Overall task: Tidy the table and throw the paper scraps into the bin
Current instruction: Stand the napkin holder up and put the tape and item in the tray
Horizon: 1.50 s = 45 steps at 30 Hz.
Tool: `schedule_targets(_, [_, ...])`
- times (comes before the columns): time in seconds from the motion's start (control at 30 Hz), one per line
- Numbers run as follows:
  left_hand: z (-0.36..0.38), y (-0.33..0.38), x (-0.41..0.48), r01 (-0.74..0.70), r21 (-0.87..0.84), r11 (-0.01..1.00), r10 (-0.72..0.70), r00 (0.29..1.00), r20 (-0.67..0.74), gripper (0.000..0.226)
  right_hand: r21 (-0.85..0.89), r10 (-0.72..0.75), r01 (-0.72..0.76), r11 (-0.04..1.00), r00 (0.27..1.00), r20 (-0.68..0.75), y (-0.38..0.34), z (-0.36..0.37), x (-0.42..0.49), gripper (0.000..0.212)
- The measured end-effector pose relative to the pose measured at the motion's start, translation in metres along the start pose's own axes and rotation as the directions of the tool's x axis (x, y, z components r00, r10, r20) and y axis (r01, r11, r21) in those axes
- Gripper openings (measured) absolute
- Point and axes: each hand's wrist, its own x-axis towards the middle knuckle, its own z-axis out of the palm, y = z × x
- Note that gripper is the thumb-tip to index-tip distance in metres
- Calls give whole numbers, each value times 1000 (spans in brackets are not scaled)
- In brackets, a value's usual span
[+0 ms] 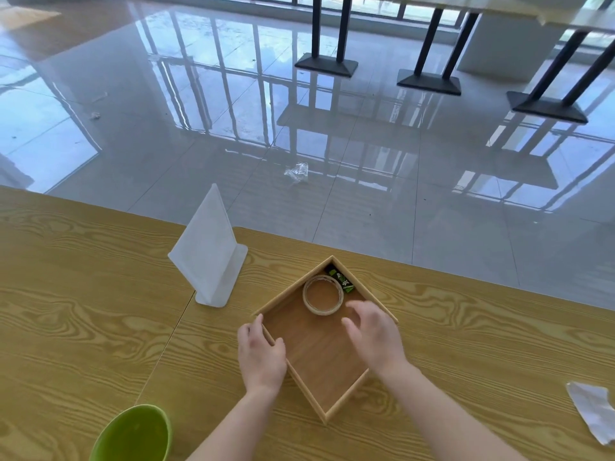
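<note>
Lime-green and smooth, the plastic bin (133, 434) sits at the bottom left of the frame. Its lower part is cut off by the edge, and I can't make out anything inside. Right of it, two bare forearms reach up over the pale, strongly grained wooden table (83, 294).

The left hand (261, 356) grips the left wall of a shallow square wooden tray (316, 361), which is turned corner-on like a diamond. Its thumb and fingers are curled over the rim. The right hand (374, 337) hangs over the tray's right side, fingers loosely bent and apart, holding nothing (whether it touches the rim beneath, the hand itself hides).

In the tray's top corner lies a flat tan tape roll (323, 311). Between it and the wall is a small green-and-black packet (342, 281), its print too small to read.

A crumpled grey-white paper scrap (594, 410) lies on the table at the lower right, clipped by the frame's edge and well apart from the bin.

Left of the tray stands a frosted white sign stand (208, 247), leaning back on its flat foot. Beyond the table, a clear crinkled wrapper (297, 171) lies on the glossy tiled floor (432, 194).
</note>
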Motion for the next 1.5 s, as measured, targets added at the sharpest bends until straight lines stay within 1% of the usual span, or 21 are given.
schedule_targets(0.07, [-1, 0, 6, -25, -8, 1000, 25, 999, -21, 70, -77, -57, 63, 995, 995, 80, -5, 6, 33, 50])
schedule_targets(0.13, [-5, -1, 17, -50, 22, 999, 50, 999, -9, 70, -185, -54, 81, 979, 988, 145, -2, 16, 56, 59])
schedule_targets(0.2, [-9, -1, 29, -90, 53, 995, 88, 996, 28, 67, -273, -17, 68, 960, 983, 185, 4, 24, 66, 69])
schedule_targets(0.3, [-14, 2, 48, -156, 73, 985, 149, 984, 92, 64, -413, 0, 71, 908, 986, 169, 9, 36, 65, 80])
schedule_targets(0.4, [-15, 6, 60, -207, 76, 975, 196, 972, 127, 63, -492, -18, 60, 869, 996, 90, 7, 46, 55, 75])
schedule_targets(0.47, [-15, 7, 61, -212, 57, 976, 205, 971, 120, 63, -486, -32, 58, 872, 998, 61, 2, 51, 49, 67])
schedule_targets(0.6, [-13, 2, 56, -217, 8, 976, 214, 968, 128, 64, -441, -62, 81, 894, 996, 58, -11, 64, 41, 54])
schedule_targets(0.67, [-14, 0, 54, -197, -17, 980, 197, 969, 152, 67, -391, -75, 87, 916, 996, 45, -18, 69, 40, 44])
schedule_targets(0.8, [-13, -2, 54, -189, -33, 981, 192, 969, 156, 68, -296, -125, 128, 947, 992, 30, -28, 81, 36, 23])
schedule_targets(0.87, [-13, -2, 54, -185, -32, 982, 188, 970, 154, 68, -263, -158, 159, 952, 987, 25, -32, 88, 33, 18])
schedule_targets(0.97, [-13, -2, 54, -186, -27, 982, 188, 970, 152, 68, -228, -175, 171, 958, 984, 2, -37, 94, 32, 24])
schedule_targets(1.07, [-12, -2, 54, -195, -8, 981, 194, 968, 161, 70, -212, -180, 177, 961, 984, 3, -34, 92, 32, 39])
schedule_targets(1.17, [-8, -3, 54, -188, 19, 982, 182, 969, 164, 81, -165, -184, 189, 968, 982, 43, -31, 86, 31, 55])
schedule_targets(1.23, [-3, -4, 51, -183, 51, 982, 173, 972, 162, 91, -139, -202, 208, 968, 978, 54, -28, 80, 27, 61])
schedule_targets(1.3, [1, -4, 48, -184, 119, 976, 165, 974, 157, 102, -127, -211, 212, 969, 977, 20, -23, 71, 23, 62])
schedule_targets(1.37, [6, 0, 44, -184, 199, 962, 157, 977, 142, 110, -116, -201, 194, 974, 978, -55, -12, 56, 21, 58])
schedule_targets(1.43, [10, 3, 44, -181, 252, 951, 157, 981, 111, 111, -129, -179, 163, 978, 976, -121, -2, 42, 22, 53])
schedule_targets(1.5, [10, 6, 45, -177, 281, 943, 155, 983, 99, 110, -162, -118, 93, 982, 981, -152, 8, 30, 25, 49])
